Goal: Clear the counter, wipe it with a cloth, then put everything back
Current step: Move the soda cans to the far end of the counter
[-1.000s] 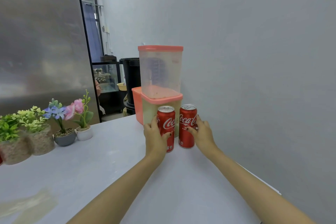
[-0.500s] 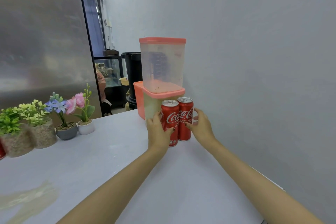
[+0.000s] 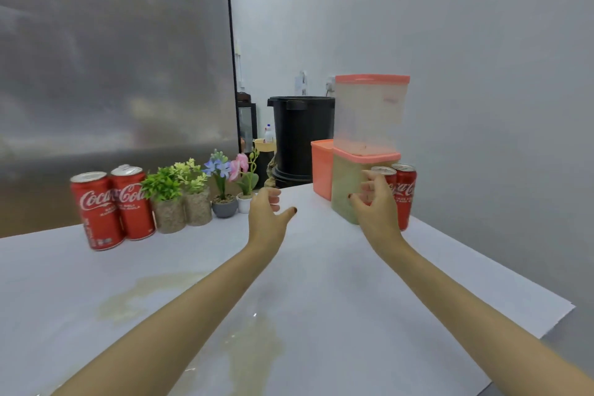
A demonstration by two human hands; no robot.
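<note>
Two red cola cans [image 3: 405,193] stand side by side on the white counter [image 3: 321,283], against the lower of two stacked pink-lidded containers [image 3: 369,138] at the back right. My right hand [image 3: 376,206] hovers in front of those cans with loosely curled fingers, holding nothing. My left hand [image 3: 268,215] is over the middle of the counter, fingers relaxed and empty. Two more red cola cans [image 3: 112,206] stand at the left near the steel wall.
Several small potted artificial plants [image 3: 199,193] line the back between the left cans and the containers. A pink box [image 3: 321,167] sits behind the stack. Beyond the counter is a black bin [image 3: 302,135]. Yellowish stains [image 3: 180,292] mark the counter's near part. The counter's edge runs at right.
Both hands have let go of the two right-hand cans and drawn back; the left hand moved left. The view swung left, bringing two more cans into sight.
</note>
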